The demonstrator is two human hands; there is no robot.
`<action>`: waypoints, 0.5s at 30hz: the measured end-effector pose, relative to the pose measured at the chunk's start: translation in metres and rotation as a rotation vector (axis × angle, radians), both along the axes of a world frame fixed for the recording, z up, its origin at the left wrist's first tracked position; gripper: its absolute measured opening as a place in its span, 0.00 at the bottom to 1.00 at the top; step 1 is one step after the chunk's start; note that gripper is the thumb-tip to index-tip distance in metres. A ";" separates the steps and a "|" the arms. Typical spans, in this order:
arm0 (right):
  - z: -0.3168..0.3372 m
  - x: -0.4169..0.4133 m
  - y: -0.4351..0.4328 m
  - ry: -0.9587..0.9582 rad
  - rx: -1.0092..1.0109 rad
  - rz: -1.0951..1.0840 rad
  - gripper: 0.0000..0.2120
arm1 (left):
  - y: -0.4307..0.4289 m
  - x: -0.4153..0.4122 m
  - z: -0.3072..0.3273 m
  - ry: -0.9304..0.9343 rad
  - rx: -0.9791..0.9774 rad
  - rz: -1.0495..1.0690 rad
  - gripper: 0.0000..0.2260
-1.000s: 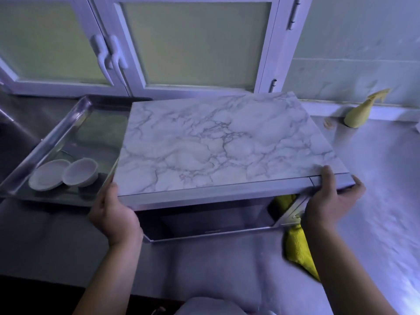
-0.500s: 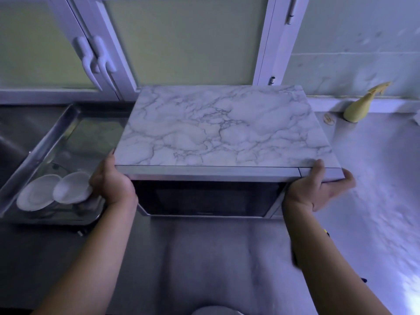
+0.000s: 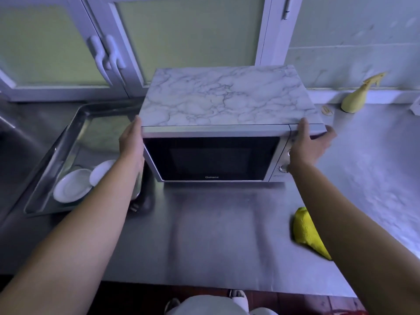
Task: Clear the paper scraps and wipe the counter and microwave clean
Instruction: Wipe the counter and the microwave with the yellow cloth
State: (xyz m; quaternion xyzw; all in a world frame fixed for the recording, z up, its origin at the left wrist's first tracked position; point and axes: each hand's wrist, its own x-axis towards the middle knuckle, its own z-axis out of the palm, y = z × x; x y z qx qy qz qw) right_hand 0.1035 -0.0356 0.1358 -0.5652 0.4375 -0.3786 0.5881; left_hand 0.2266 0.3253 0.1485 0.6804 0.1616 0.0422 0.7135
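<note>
microwave (image 3: 227,98) sits at the back of the bench (image 3: 216,223), left hand (image 3: 131,144) pressed flat against its side, right hand (image 3: 306,146) clasping the top front corner. slide it evenly, without twisting; tray (image 3: 45,189) crowds the left, while there is open room to the right and in front, by the cloth (image 3: 304,233).
</note>
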 end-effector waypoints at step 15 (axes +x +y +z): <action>-0.114 -0.055 0.215 0.441 0.329 0.960 0.11 | 0.138 -0.151 -0.136 0.479 -0.219 0.405 0.18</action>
